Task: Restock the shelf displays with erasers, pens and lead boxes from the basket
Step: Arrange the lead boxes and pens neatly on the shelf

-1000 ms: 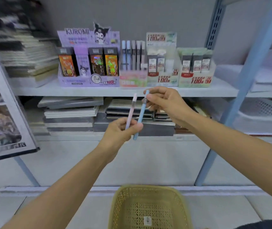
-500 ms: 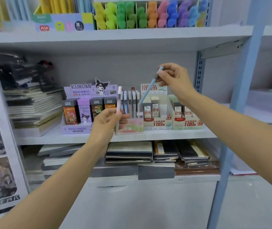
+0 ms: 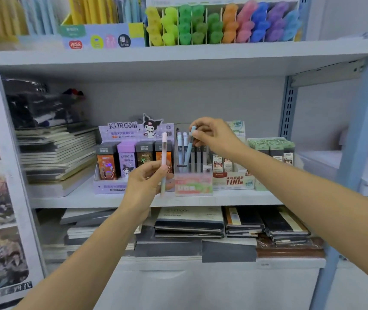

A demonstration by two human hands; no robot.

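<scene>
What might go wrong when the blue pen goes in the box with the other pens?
The blue pen is tilted, pinched near its top by the right hand, so its tip might bump the standing pens or miss the pen box. The pink pen, pinched by the left hand, might slip and drop.

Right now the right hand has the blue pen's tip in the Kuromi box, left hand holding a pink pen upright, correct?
No. The head view shows the blue pen tipped into the pen display beside the Kuromi box, pinched by the right hand. The rest holds.
</scene>
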